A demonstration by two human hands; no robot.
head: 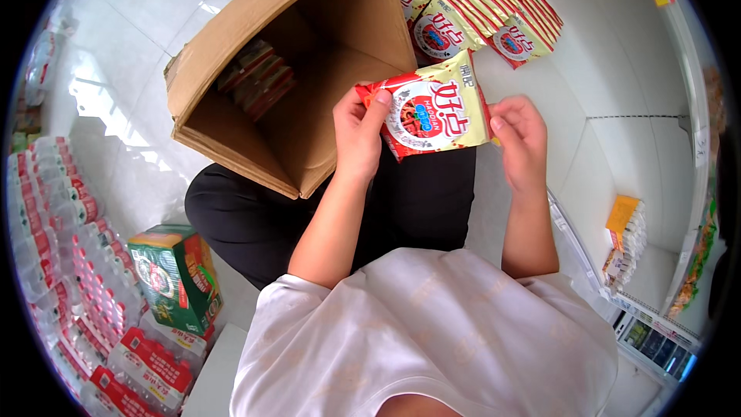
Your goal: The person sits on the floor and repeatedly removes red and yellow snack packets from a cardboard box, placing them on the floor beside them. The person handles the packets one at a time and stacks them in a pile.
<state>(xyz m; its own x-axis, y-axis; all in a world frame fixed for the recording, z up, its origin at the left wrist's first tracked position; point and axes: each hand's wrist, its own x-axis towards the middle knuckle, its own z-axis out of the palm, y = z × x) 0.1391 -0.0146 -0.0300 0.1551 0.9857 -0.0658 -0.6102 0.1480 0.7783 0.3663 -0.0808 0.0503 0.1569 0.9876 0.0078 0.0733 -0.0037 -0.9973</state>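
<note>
A red and cream snack packet [435,107] is held up flat over my lap, its printed front facing me. My left hand [360,130] grips its left edge, thumb on top. At the packet's right edge, my right hand [519,136] pinches the red seam between thumb and fingers. Beyond my left hand, an open cardboard box [324,98] leans against my legs with its mouth towards me. Several similar packets [256,78] stand stacked inside it, in shadow. Rows of matching packets [463,6] fill part of the shelf just past the held one.
Shrink-wrapped bottle packs [87,231] line the floor at left. A green carton [173,278] stands beside them, near my knee. White shelving [642,75] runs along the right, bearing a small group of packets [625,237]. Pale tiles [133,58] cover the floor.
</note>
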